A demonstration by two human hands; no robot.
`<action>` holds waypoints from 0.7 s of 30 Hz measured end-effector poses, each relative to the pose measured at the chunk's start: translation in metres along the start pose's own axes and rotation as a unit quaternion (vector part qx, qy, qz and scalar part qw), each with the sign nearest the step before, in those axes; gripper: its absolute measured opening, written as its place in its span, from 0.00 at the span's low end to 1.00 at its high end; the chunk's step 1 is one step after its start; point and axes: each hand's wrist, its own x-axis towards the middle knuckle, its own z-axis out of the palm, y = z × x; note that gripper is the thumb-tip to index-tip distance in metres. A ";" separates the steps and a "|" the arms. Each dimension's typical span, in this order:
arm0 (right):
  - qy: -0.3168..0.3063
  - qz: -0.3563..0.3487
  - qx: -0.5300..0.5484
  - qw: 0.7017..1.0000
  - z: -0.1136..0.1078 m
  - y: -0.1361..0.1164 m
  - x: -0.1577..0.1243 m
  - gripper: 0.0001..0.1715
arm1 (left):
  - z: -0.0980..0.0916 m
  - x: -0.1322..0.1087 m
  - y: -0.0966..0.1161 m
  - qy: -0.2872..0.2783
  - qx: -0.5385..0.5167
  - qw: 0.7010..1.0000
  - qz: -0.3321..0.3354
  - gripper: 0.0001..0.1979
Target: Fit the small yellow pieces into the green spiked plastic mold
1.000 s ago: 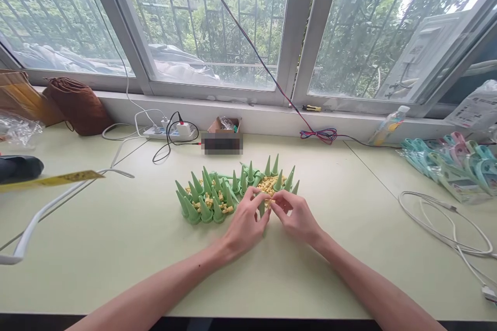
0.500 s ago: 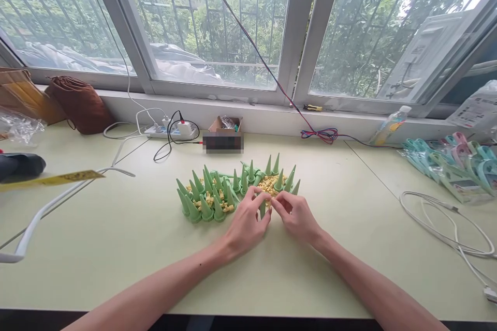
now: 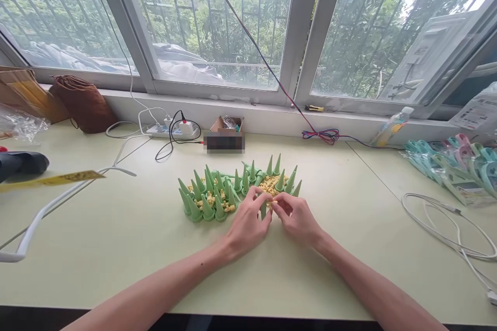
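Two hands meet at the near edge of a heap of green cones (image 3: 212, 194) on the pale tabletop (image 3: 116, 227); over the last second almost nothing has shifted, and the left hand (image 3: 246, 225) and right hand (image 3: 298, 220) have stayed at the same spot, their fingertips drawn only slightly closer together; by that, the fitting work between them looks to be mid-way, with nothing set down or let go. The left fingers are curled, thumb and forefinger pinching one green cone (image 3: 263, 210) that points down towards the tabletop; the right fingers are pressed together on a small yellow piece (image 3: 272, 201) at the cone's upper end, though whether the piece is already seated cannot be told. The heap lies in the middle of the tabletop, just beyond the hands; its cones are slim, pointed and matt, many standing tip-up, with loose yellow pieces (image 3: 267, 183) scattered among them. A power strip (image 3: 174, 129) lies under the window; a white cable (image 3: 446, 222) coils well apart to the right.
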 end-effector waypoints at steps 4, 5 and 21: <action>0.003 -0.003 0.008 1.000 0.000 0.000 0.000 0.11 | 0.000 0.000 0.000 0.004 -0.003 1.000 -0.002 0.08; 0.005 -0.003 0.011 1.000 0.000 0.000 0.000 0.11 | 0.000 0.000 0.000 0.004 -0.004 1.000 -0.002 0.08; 0.002 0.011 -0.013 1.000 0.002 0.003 0.000 0.20 | -0.001 -0.001 0.001 0.003 -0.002 1.000 0.005 0.08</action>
